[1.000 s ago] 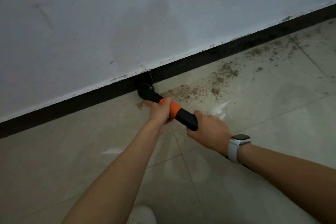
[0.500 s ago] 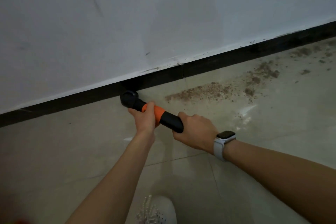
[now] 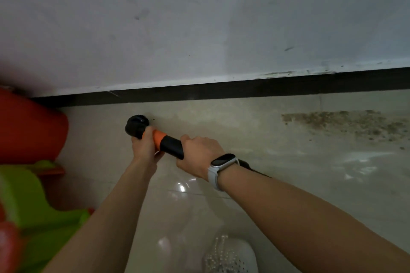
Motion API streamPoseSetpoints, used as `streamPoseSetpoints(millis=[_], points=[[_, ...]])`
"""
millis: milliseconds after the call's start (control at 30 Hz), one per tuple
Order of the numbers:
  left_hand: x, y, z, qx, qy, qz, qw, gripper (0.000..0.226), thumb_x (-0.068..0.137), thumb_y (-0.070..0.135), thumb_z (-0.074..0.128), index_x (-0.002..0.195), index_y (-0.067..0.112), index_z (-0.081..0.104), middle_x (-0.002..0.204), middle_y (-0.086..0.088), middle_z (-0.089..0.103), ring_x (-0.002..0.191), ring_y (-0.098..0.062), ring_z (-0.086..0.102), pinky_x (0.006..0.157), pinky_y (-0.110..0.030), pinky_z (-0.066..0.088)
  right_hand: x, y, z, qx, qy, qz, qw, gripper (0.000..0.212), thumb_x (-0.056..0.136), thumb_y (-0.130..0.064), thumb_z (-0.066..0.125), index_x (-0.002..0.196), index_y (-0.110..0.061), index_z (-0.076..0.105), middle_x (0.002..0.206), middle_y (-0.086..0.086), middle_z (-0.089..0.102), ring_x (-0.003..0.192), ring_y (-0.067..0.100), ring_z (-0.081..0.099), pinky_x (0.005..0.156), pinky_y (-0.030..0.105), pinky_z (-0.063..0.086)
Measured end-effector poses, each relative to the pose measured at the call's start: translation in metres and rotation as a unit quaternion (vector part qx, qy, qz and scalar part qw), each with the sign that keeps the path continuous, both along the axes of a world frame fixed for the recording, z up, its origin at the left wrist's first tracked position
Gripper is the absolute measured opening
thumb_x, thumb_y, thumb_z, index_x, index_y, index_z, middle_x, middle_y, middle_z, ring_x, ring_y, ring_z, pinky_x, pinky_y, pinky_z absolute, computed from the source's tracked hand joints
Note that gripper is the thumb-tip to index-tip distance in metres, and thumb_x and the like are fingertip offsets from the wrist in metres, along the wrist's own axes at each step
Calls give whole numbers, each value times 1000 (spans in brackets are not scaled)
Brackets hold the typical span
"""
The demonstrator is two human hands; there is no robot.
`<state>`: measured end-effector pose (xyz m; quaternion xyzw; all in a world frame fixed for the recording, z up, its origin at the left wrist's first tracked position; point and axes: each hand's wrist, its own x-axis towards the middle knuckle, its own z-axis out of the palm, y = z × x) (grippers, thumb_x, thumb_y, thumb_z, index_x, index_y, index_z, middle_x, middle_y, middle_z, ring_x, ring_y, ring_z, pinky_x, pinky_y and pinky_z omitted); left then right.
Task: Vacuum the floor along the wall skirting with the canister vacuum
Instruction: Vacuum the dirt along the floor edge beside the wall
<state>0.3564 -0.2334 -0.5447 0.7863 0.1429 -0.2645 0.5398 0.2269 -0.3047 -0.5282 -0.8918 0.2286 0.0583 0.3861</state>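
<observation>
**Nozzle near the skirting, dirt off to the right**

Both hands are clenched round the vacuum wand (image 3: 165, 142): the left hand (image 3: 145, 148) grips the orange collar just behind the nozzle (image 3: 136, 123), and the right hand (image 3: 198, 157) grips the black shaft further back. The nozzle's brush head sits on the floor (image 3: 233, 131) close to the skirting (image 3: 244, 87), though whether it touches the dark strip cannot be told. The canister itself is out of view.

To do this step well, I judge the brush should be held flat to the tile and its edge run right along the foot of the skirting, the left hand steering and the right hand pushing. The stretch beside the nozzle looks clean; a band of dirt (image 3: 346, 121) lies along the floor towards the right edge, just off the skirting, so that is where the work remains.

Room is uneven. To the left, a red tub (image 3: 31, 128) stands by the skirting and a green plastic thing (image 3: 33, 201) sits nearer the person, closing that side. To the right the floor runs open along the wall (image 3: 199, 17). A white shoe (image 3: 230, 255) stands below the arms, well back from the nozzle.
</observation>
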Motion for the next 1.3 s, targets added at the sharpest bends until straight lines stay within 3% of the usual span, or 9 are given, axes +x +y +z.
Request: streamPoseSetpoints(millis=[167,400,567,800,1033,1200,1300], points=[[28,11,-14,15,36,-9,999,50,92,23,53,140,16,37,122,-14,52,113,-31,53,85,-45,50,24,15,-9,6,4,-2,1000,28,94,-23,48,117,-8,50,106,13,63,89,30,60,64,29,32],[14,-12,-18,3,31,-58,998,47,91,23,53,136,18,39,113,-11,53,102,-27,55,69,-38,52,5,0,-11,22,8,-45,999,28,91,-26,52,115,-11,48,100,10,62,71,23,46,64,29,34],[-14,-24,-16,-12,36,-77,996,48,91,22,53,136,19,38,112,-10,52,103,-27,55,70,-38,52,-21,-9,-15,10,15,-63,998,28,90,-28,52,112,-13,47,95,8,62,68,22,47,61,28,35],[-85,-52,-9,-19,37,-138,990,44,92,20,51,133,18,36,96,-3,50,88,-20,54,63,-33,50,-91,-27,-10,-15,46,-90,995,25,90,-28,51,110,-13,45,94,7,62,67,22,45,55,27,31],[-192,-82,-14,-12,43,-241,969,61,94,19,46,145,15,13,90,-2,48,80,-16,53,64,-33,52,-201,-35,-10,-30,120,-150,981,23,91,-34,50,96,-19,34,89,5,60,68,23,50,60,27,36],[-245,-94,-12,-16,68,-281,957,70,96,24,45,149,14,2,102,-6,49,89,-19,52,74,-36,52,-255,-38,-2,-74,146,-177,971,26,92,-35,50,107,-14,43,96,7,64,81,26,63,60,26,37],[-253,-109,-8,-21,73,-294,953,66,96,24,45,148,13,6,99,-5,51,85,-18,52,73,-36,51,-263,-47,3,-81,149,-194,966,27,91,-33,50,109,-14,44,90,6,61,73,25,57,59,27,38]])
